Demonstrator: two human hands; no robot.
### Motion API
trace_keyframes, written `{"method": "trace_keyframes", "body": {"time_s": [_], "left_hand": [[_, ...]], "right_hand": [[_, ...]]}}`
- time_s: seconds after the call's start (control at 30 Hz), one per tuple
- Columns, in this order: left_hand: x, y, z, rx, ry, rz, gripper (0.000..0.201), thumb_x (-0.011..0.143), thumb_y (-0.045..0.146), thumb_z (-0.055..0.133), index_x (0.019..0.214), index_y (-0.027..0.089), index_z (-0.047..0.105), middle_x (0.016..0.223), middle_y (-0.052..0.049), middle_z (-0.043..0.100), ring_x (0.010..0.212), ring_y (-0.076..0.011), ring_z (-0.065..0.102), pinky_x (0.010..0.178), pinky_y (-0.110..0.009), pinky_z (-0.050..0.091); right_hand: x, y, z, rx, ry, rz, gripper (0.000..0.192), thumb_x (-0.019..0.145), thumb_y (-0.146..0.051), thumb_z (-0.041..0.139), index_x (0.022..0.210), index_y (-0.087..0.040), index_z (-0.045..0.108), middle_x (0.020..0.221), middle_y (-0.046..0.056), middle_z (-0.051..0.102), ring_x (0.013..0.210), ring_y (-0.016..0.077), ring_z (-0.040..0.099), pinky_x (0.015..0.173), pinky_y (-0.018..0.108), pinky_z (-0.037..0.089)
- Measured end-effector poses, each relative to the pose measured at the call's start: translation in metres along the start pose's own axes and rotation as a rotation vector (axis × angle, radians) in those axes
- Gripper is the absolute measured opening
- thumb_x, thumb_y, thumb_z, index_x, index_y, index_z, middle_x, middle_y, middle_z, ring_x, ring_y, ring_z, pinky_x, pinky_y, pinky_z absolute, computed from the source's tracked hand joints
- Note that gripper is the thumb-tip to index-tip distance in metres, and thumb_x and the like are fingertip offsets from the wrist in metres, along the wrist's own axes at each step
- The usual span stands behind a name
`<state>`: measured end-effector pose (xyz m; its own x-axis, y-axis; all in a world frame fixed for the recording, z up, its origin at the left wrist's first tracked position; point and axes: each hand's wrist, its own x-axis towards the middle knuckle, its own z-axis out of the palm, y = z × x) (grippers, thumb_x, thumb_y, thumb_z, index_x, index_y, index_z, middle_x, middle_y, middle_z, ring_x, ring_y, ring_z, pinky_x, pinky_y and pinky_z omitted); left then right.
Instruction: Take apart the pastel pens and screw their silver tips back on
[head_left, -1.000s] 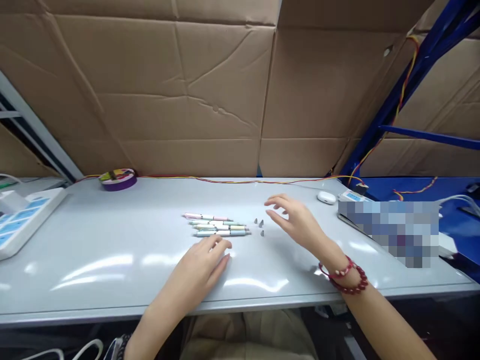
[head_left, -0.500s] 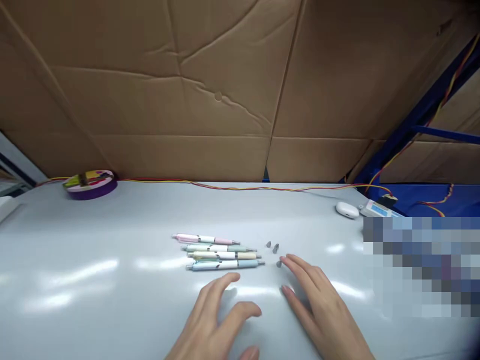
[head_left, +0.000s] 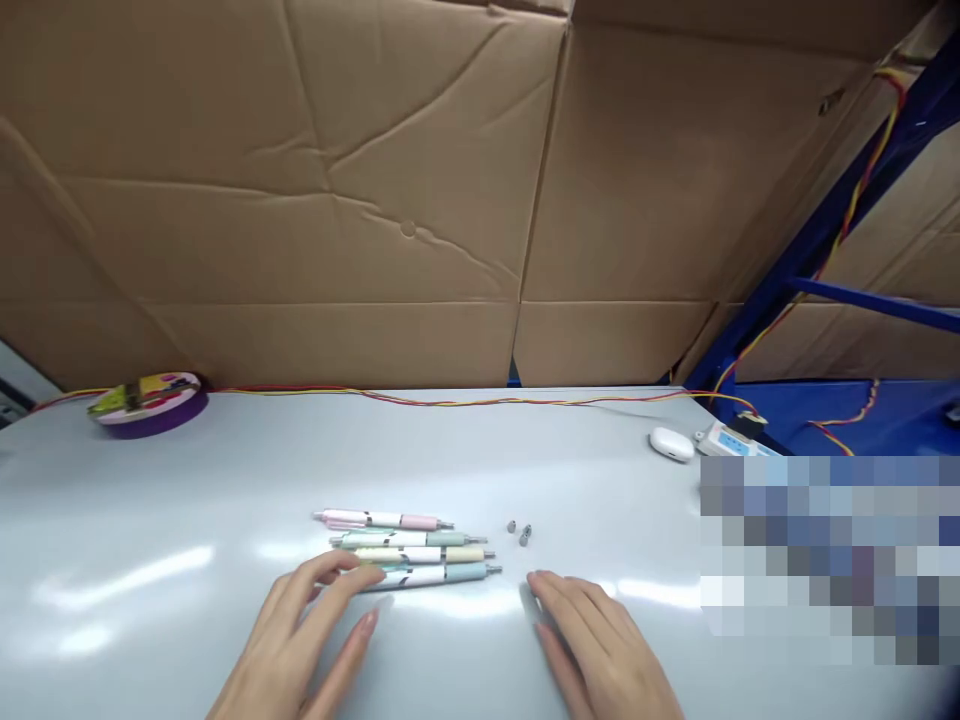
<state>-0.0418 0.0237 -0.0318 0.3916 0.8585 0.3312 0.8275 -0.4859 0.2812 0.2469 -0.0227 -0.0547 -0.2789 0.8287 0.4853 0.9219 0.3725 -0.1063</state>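
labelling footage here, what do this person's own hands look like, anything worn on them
The left hand and right hand are bare, with slender fingers; no gloves or rings show. The wrists lie outside the picture, so sleeves or bracelets can't be judged.

Farthest pen point(head_left: 386, 520): pink and white
Second pen point(head_left: 405, 539): mint green and white
Third pen point(head_left: 420, 554): pale yellow and white
Nearest pen point(head_left: 457, 573): light blue and white
Small tips point(head_left: 511, 526): apparently grey, though tiny in view
Round box point(head_left: 154, 415): purple side, multicoloured top
Counter point(head_left: 600, 480): pale grey
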Motion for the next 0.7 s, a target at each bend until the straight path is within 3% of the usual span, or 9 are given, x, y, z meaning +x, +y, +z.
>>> {"method": "trace_keyframes", "body": {"time_s": [0.2,0.33,0.43,0.7], "left_hand": [[0.006,0.009,0.005,0.027,0.059,0.161,0.028,0.085,0.037,0.052,0.112,0.03,0.054,0.11,-0.001,0.056,0.104,-0.0224,0.053,0.082,-0.03,0.051],[0.007,0.016,0.003,0.036,-0.005,0.087,0.023,0.089,0.032,0.044,0.108,0.03,0.056,0.106,0.0,0.06,0.1,-0.0216,0.056,0.085,-0.032,0.048],[0.008,0.026,-0.002,0.012,-0.062,0.031,0.022,0.091,0.027,0.041,0.106,0.028,0.057,0.106,0.0,0.061,0.099,-0.0211,0.056,0.088,-0.033,0.047],[0.009,0.036,-0.01,-0.061,-0.076,0.034,0.029,0.093,0.022,0.035,0.118,0.027,0.049,0.117,-0.002,0.055,0.109,-0.0215,0.05,0.092,-0.035,0.045]], "right_hand": [[-0.002,0.004,-0.002,0.205,0.042,0.024,0.023,0.091,-0.018,0.043,0.11,-0.019,0.056,0.098,0.004,0.068,0.089,0.0176,0.064,0.073,0.024,0.054],[0.002,0.002,-0.005,0.309,0.056,0.094,0.019,0.091,-0.021,0.041,0.101,-0.022,0.057,0.09,0.003,0.068,0.081,0.0169,0.065,0.068,0.023,0.055],[0.002,0.001,-0.007,0.367,-0.022,0.188,0.018,0.089,-0.018,0.042,0.097,-0.023,0.057,0.089,0.003,0.066,0.081,0.0168,0.064,0.069,0.023,0.054],[-0.002,-0.005,-0.01,0.469,-0.027,0.276,0.018,0.09,-0.019,0.04,0.097,-0.021,0.057,0.089,0.004,0.062,0.08,0.0174,0.061,0.069,0.027,0.052]]}}
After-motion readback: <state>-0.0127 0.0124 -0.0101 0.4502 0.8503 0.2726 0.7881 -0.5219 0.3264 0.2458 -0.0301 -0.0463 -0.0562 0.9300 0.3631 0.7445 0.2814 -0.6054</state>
